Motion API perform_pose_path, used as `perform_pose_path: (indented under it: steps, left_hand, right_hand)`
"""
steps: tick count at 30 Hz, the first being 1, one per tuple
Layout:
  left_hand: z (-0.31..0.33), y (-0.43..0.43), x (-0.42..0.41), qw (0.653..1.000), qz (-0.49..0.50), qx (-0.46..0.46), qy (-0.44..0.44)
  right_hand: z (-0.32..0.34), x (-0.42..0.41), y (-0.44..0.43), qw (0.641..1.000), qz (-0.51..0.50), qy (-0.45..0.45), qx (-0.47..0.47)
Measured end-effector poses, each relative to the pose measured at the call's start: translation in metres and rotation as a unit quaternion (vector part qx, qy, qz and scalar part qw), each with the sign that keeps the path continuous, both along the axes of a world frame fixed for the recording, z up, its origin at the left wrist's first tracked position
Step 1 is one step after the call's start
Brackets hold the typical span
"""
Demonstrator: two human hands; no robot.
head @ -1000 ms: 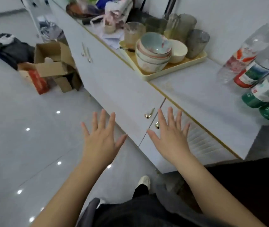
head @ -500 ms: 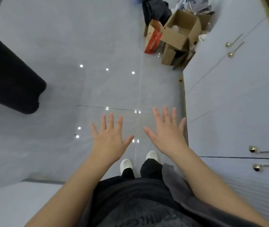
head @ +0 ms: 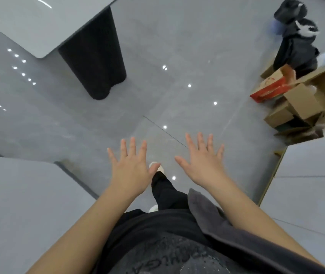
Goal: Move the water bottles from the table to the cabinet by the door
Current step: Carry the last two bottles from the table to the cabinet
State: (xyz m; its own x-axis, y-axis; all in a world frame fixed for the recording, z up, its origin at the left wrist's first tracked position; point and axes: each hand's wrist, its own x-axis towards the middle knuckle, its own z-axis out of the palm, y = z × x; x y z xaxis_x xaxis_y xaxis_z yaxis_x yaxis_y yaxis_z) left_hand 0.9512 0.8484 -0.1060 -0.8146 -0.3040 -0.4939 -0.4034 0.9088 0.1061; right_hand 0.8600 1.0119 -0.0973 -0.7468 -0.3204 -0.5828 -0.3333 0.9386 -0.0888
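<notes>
Head camera, looking steeply down at the floor and both my arms. My left hand point(head: 130, 171): fingers straight and spread, back of hand up, holding nothing, over the floor. My right hand point(head: 203, 165): same posture, fingers splayed, empty, apart from the left with a gap between the thumbs. The water bottles: none in frame; I cannot tell where they stand.

Containers. Heap of brown cardboard boxes point(head: 300, 103) on the floor at far right. The uppermost open brown box point(head: 323, 86) has its flaps raised; a small pale rounded thing point(head: 312, 89) shows inside, too small to identify. Leaning against the heap on its left side is a red and white printed carton point(head: 270, 89), top end open; contents not visible. The lower boxes are partly hidden by the upper ones.

Surroundings. Behind the boxes, a black bundle of fabric with a white patch point(head: 296, 42), with something blue point(head: 276, 29) just behind it. White cabinet front with a gold edge strip point(head: 306, 194) along the right edge, just beside the boxes. Glossy pale-grey table top point(head: 29, 22) at upper left on a black ribbed pedestal point(head: 94, 56). Another flat light-grey surface point(head: 19, 204) fills lower left. Polished grey tiled floor point(head: 157, 76) between table and cabinet carries bright dots of reflected light. Below my hands: a white shoe point(head: 162, 170) partly hidden by my left thumb, a black trouser leg point(head: 167, 192), a grey cloth flap point(head: 205, 212) at my right hip.
</notes>
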Motion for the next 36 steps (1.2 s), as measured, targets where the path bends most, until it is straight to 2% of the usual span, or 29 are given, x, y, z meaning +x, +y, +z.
perform_pose_path:
  steps: [9, 19, 22, 30, 36]
  left_hand:
    - [0.002, -0.063, -0.049, 0.991, 0.135, -0.002, 0.004]
    - [-0.001, -0.147, -0.049, 0.967, 0.253, 0.01, -0.018]
    - [-0.007, -0.186, -0.05, 0.965, 0.259, 0.018, -0.019]
    - [-0.015, -0.321, -0.048, 0.979, 0.201, 0.028, -0.037]
    - [-0.008, -0.412, -0.052, 0.982, 0.177, 0.037, -0.05]
  right_hand:
    - [0.003, -0.099, -0.092, 0.989, 0.146, -0.005, 0.004]
    - [-0.004, -0.122, -0.207, 0.965, 0.261, -0.009, 0.001]
    - [-0.009, -0.125, -0.249, 0.962, 0.271, -0.006, 0.008]
    - [-0.01, -0.108, -0.37, 0.971, 0.236, -0.029, 0.033]
    - [-0.003, -0.099, -0.451, 0.976, 0.213, -0.031, 0.022]
